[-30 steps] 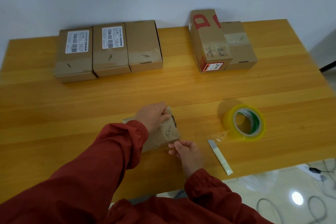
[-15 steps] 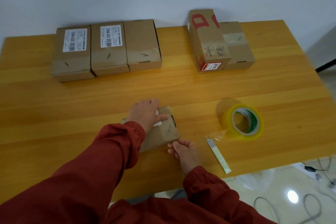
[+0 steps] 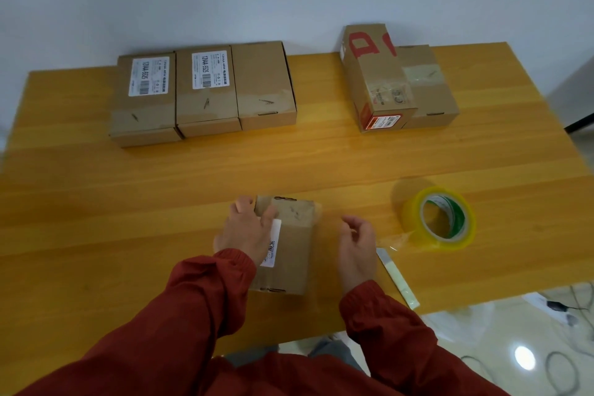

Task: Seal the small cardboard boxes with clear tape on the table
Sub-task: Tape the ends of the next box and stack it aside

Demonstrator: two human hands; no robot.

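Small cardboard box (image 3: pixel 289 254): right in front of me, near the front edge of the table (image 3: pixel 96 219), lying flat with its long side running away from me and a white label along its left side.
Left hand (image 3: pixel 242 235): on the box's left side, fingers curled over the far left corner, thumb on top. It's holding the box in place.
Right hand (image 3: pixel 356 247): just beside the box on the right, not touching it, fingers loosely bent, nothing in it that I can see.
Loose tape end (image 3: pixel 318 214): a clear bit sticks out at the box's far right corner. It's too faint to say how well the rest is stuck.
Step in hand: smoothing down, I'd say. I'd keep the left pinning the box, sweep the right across the tape from the middle outward, then fold that overhang down the side wall so there are no creases or bubbles.
Pale flat strip (image 3: pixel 398 280): just right of my right wrist, near the table's front edge. Possibly a cutter, but I cannot tell, so mind the wrist.
Tape roll (image 3: pixel 438 219): yellowish with a green core, tilted up, beyond the strip. Its free end trails toward my right hand and could snag it.
Three boxes (image 3: pixel 205 93): far left by the wall, side by side and touching, well clear.
Red-printed box (image 3: pixel 376 80): far right, touching a plain box (image 3: pixel 429 87).
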